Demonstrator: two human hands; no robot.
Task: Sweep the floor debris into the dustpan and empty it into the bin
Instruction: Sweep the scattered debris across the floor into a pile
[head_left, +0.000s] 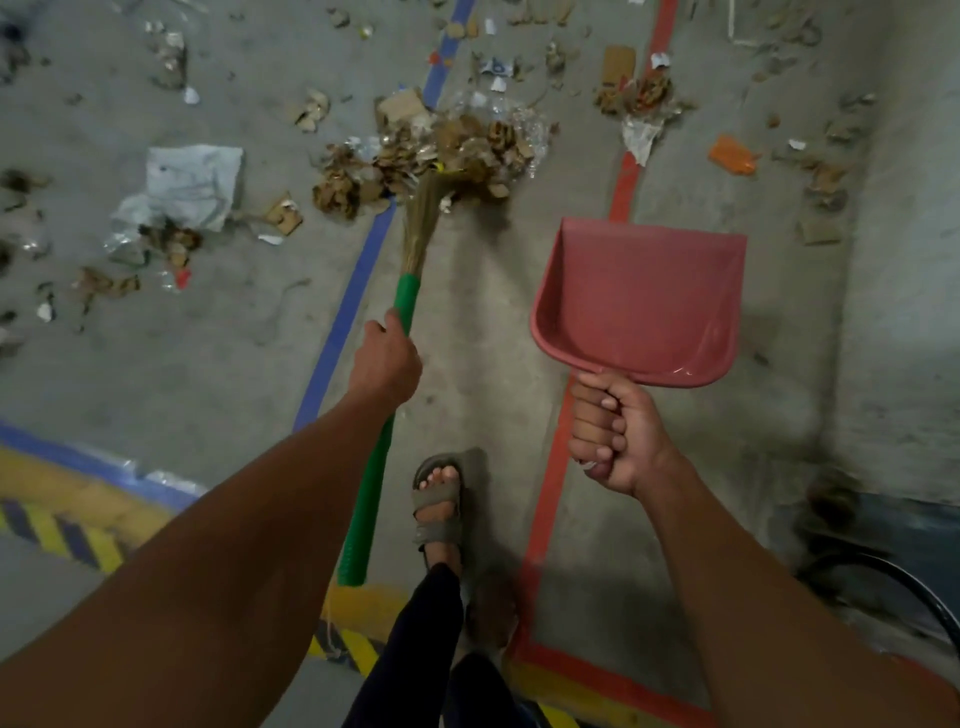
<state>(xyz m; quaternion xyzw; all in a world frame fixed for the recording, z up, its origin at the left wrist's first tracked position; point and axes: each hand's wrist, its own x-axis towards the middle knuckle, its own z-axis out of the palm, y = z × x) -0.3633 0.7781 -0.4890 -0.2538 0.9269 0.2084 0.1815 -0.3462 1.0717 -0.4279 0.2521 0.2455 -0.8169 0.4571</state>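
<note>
My left hand (387, 358) grips the green handle of a straw broom (405, 306), whose bristle end lies in a pile of brown cardboard scraps and clear plastic (452, 150) on the concrete floor. My right hand (613, 436) holds the handle of a red dustpan (639, 306), lifted above the floor with its open mouth pointing away from me; the pan is empty. More debris lies scattered across the floor: a crumpled white plastic sheet (192, 182) at the left, an orange scrap (732, 155) at the right. No bin is in view.
A blue line (348, 312) and a red line (545, 493) run along the floor. Yellow-black hazard stripes (57, 530) mark the near left. My sandalled foot (439, 504) stands between the lines. A dark curved object (904, 587) sits at the lower right.
</note>
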